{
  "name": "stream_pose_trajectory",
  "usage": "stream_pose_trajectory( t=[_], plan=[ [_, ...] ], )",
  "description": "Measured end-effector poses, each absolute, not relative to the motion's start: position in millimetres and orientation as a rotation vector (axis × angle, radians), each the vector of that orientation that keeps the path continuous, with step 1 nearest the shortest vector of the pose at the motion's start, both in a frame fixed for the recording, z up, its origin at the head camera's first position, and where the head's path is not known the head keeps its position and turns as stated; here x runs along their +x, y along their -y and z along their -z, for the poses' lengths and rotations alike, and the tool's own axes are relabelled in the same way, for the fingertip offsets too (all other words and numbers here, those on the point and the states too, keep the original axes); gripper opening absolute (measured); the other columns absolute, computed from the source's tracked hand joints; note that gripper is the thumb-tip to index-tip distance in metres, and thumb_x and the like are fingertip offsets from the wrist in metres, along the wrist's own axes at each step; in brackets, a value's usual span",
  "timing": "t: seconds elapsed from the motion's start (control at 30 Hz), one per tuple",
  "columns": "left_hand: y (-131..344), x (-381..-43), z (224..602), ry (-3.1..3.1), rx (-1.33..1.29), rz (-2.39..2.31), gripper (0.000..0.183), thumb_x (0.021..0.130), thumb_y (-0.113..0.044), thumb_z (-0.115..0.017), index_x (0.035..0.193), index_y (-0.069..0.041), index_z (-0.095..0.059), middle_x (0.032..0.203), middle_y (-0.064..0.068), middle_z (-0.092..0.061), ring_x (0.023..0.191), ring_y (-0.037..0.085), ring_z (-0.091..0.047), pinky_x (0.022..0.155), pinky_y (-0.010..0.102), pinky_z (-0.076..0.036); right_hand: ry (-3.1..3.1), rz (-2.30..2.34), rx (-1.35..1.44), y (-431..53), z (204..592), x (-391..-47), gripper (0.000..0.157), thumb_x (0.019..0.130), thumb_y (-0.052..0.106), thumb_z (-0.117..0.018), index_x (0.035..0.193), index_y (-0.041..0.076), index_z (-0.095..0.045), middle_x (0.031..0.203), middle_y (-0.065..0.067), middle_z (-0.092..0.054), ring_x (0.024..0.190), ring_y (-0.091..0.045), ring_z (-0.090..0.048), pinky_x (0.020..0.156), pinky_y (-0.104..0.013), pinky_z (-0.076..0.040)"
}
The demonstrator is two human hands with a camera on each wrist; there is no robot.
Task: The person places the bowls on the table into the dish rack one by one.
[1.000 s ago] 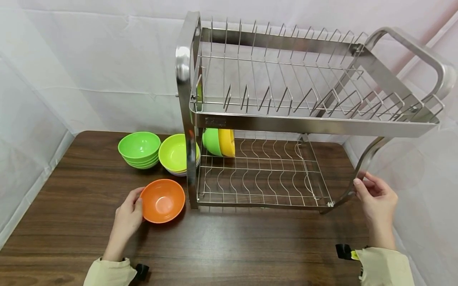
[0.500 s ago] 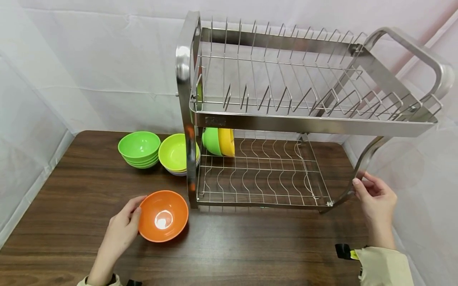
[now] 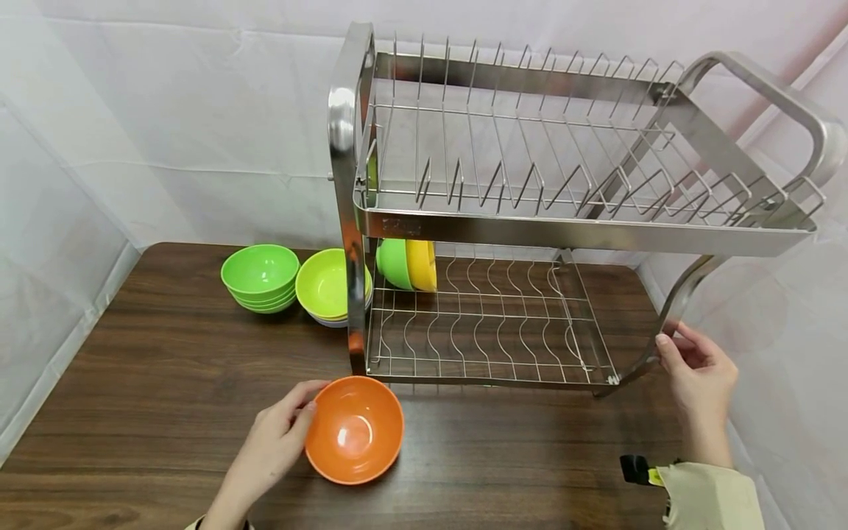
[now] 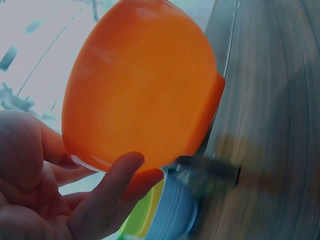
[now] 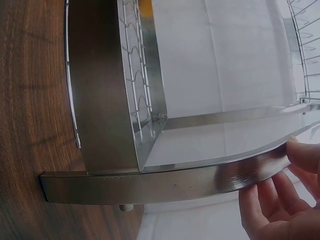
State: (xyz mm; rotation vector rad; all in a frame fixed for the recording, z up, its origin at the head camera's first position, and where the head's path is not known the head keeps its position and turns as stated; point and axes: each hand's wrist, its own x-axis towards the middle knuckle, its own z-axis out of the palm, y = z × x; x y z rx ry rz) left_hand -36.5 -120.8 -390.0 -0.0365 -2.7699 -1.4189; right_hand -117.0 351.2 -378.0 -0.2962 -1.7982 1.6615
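My left hand pinches the left rim of an orange bowl, held in front of the rack's left post. In the left wrist view the orange bowl shows its outer side, with thumb and fingers at its edge. At the far right, my right hand grips the curved leg of the two-tier metal dish rack. The right wrist view shows the thumb and fingers of that hand on either side of the flat metal leg.
A stack of green bowls and a stack topped by a lime bowl stand left of the rack. On its lower tier, a green bowl and a yellow bowl lean on edge at the left. White cloth hangs behind.
My left hand has carried the orange bowl toward me and then to the right, from beside the rack's left post to in front of it. The right hand stays on the leg.
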Motion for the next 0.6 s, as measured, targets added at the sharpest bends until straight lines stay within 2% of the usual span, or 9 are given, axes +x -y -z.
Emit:
stream_pose_trajectory(
  t=[0.2,0.3,0.37,0.43,0.5,0.53,0.6],
  plan=[
    [99,-42,392,2.756,-0.108,1.498,0.030,0.087,-0.002,-0.051,0.106,-0.022,-0.061,0.083,-0.004,-0.063,0.074,0.007,-0.056,0.065,0.024,-0.044,1.984,-1.423,-0.343,-349,378,-115,0.034,0.076,-0.009,-0.064,0.091,0.021,-0.069,0.064,0.021,-0.060,0.050,0.009,-0.054,0.051,-0.005,-0.042],
    [91,-45,392,2.773,-0.141,1.534,0.031,0.087,-0.001,-0.051,0.106,-0.023,-0.061,0.081,-0.005,-0.061,0.069,0.006,-0.053,0.062,0.022,-0.043,2.109,-1.263,-0.392,-345,377,-113,0.028,0.079,-0.001,-0.064,0.102,0.013,-0.068,0.070,0.027,-0.056,0.059,0.014,-0.052,0.058,-0.003,-0.041],
    [86,-47,392,2.783,-0.169,1.563,0.031,0.087,-0.001,-0.050,0.107,-0.022,-0.060,0.080,-0.005,-0.059,0.064,0.005,-0.050,0.059,0.021,-0.041,2.192,-1.144,-0.397,-341,376,-110,0.032,0.080,0.003,-0.064,0.112,0.005,-0.064,0.081,0.027,-0.051,0.070,0.015,-0.051,0.065,-0.002,-0.041],
    [82,-48,392,2.795,-0.200,1.585,0.031,0.087,-0.002,-0.049,0.108,-0.022,-0.059,0.080,-0.004,-0.058,0.062,0.005,-0.048,0.056,0.021,-0.041,2.262,-1.013,-0.363,-334,374,-105,0.041,0.080,0.003,-0.065,0.120,0.001,-0.057,0.096,0.014,-0.053,0.089,0.007,-0.051,0.076,-0.003,-0.038],
    [79,-50,392,2.803,-0.234,1.592,0.031,0.088,-0.002,-0.049,0.109,-0.022,-0.059,0.081,-0.002,-0.059,0.062,0.006,-0.049,0.057,0.021,-0.041,2.294,-0.888,-0.268,-326,371,-99,0.048,0.078,0.000,-0.066,0.124,0.001,-0.053,0.111,-0.005,-0.051,0.106,-0.011,-0.048,0.089,-0.013,-0.038],
    [77,-50,392,2.801,-0.252,1.594,0.030,0.088,-0.003,-0.049,0.109,-0.022,-0.059,0.082,-0.002,-0.059,0.063,0.006,-0.050,0.057,0.021,-0.042,2.288,-0.847,-0.208,-322,370,-96,0.051,0.077,-0.002,-0.066,0.126,0.001,-0.052,0.117,-0.013,-0.048,0.112,-0.020,-0.045,0.094,-0.021,-0.038],
    [74,-52,392,2.800,-0.283,1.581,0.030,0.088,-0.003,-0.049,0.110,-0.022,-0.059,0.084,-0.001,-0.060,0.065,0.007,-0.051,0.059,0.021,-0.042,2.263,-0.786,-0.084,-312,366,-91,0.055,0.075,-0.006,-0.067,0.127,0.002,-0.051,0.126,-0.026,-0.042,0.115,-0.036,-0.041,0.098,-0.029,-0.034]
  ],
)
